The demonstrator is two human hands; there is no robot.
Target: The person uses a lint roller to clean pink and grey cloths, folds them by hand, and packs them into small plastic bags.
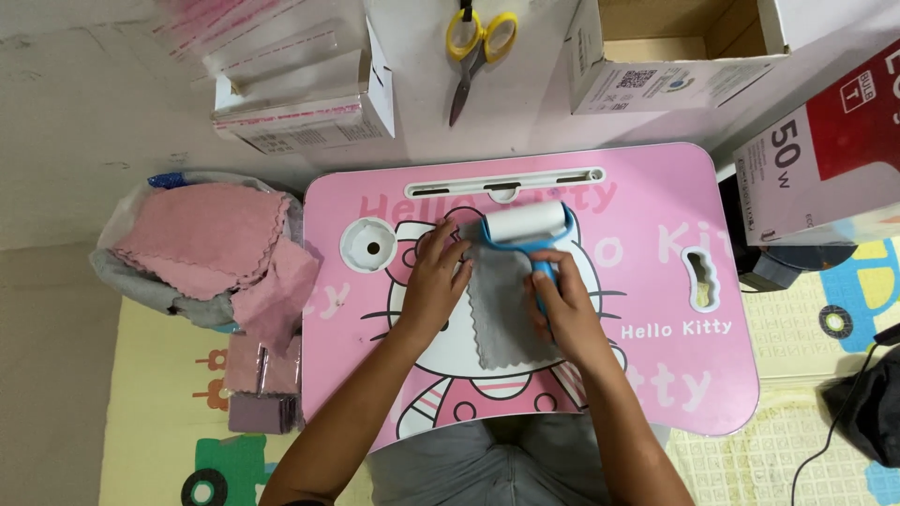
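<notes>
A grey cloth with a zigzag edge lies flat on the pink lap table. My left hand presses down on the cloth's left edge with fingers spread. My right hand grips the blue handle of a lint roller, whose white roll rests at the cloth's far end.
A pile of pink and grey cloths lies left of the table, with folded ones below it. Yellow-handled scissors, an open cardboard box, a box of clear bags and a red-and-white box lie beyond.
</notes>
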